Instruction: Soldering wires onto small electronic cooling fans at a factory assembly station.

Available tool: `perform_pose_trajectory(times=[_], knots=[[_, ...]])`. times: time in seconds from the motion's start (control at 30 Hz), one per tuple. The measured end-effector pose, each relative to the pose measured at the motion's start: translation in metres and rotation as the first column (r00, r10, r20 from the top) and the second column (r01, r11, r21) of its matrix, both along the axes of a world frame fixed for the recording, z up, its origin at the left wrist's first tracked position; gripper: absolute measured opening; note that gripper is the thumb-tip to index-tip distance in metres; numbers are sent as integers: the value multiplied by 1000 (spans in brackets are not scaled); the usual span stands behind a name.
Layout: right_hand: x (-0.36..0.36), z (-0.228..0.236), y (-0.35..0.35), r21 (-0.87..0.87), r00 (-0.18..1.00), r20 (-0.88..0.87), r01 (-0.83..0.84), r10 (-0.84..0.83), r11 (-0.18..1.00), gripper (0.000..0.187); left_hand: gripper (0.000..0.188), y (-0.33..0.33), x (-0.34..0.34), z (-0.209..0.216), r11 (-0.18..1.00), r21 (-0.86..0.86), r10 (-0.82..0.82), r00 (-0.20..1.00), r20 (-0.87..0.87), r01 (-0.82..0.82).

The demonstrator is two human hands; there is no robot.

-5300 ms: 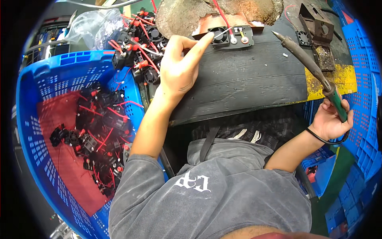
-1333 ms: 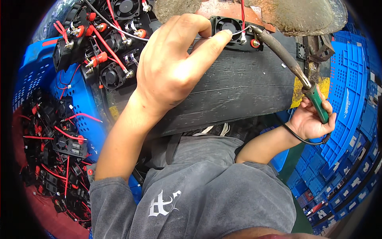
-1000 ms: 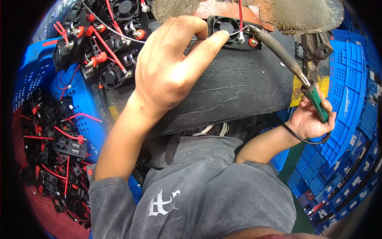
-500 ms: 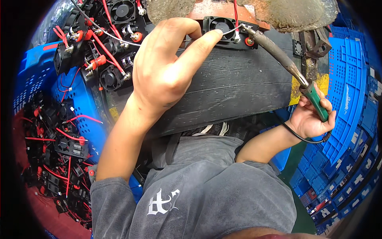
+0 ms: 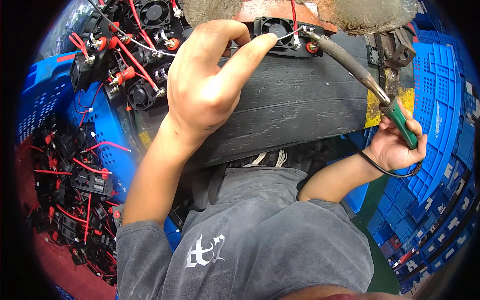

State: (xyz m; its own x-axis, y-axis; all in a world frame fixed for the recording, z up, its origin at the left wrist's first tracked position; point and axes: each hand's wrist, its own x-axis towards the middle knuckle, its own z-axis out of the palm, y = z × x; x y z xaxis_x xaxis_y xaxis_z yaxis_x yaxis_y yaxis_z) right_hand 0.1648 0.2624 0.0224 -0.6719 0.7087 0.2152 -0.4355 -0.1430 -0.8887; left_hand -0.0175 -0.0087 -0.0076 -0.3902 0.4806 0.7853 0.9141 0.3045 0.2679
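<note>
My left hand (image 5: 207,82) pinches a thin grey solder wire (image 5: 131,39) between thumb and forefinger. The strand comes in from the upper left, and its free end passes over a black fan module (image 5: 276,31) at the bench's far side. In my right hand (image 5: 395,145) is the green handle of a soldering iron (image 5: 352,67). The iron's tip rests at a metal terminal near the module's right end, where the solder also ends. A red lead (image 5: 294,11) rises from a neighbouring terminal, and a red-collared post (image 5: 312,47) sits just below the tip.
More fan modules with red leads (image 5: 139,95) crowd the bench's left end. Below them, a blue crate (image 5: 107,117) adjoins a heap of similar modules (image 5: 82,177). A metal bracket (image 5: 398,50) stands on the right of the dark bench top (image 5: 295,95); blue crates (image 5: 430,110) lie beyond.
The view has shifted slightly. My right hand and the iron's handle sit a little lower and farther right, while the tip stays at the terminal. My left hand keeps its pinch.
</note>
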Motion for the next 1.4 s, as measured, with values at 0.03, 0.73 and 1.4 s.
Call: perform_pose_trajectory(times=[0.03,0.73,1.4], knots=[[0,0,4,-7,999,-11,-31,31,999,53,32,0,0,0,1000,1,-3,1000,-2,3],[-5,11,17,13,990,-30,-141,141,990,55,40,-3,4,3,999,-16,-33,999,21,34],[5,0,27,-95,979,-171,-131,113,987,56,29,11,14,22,997,-74,-7,1000,-3,7]])
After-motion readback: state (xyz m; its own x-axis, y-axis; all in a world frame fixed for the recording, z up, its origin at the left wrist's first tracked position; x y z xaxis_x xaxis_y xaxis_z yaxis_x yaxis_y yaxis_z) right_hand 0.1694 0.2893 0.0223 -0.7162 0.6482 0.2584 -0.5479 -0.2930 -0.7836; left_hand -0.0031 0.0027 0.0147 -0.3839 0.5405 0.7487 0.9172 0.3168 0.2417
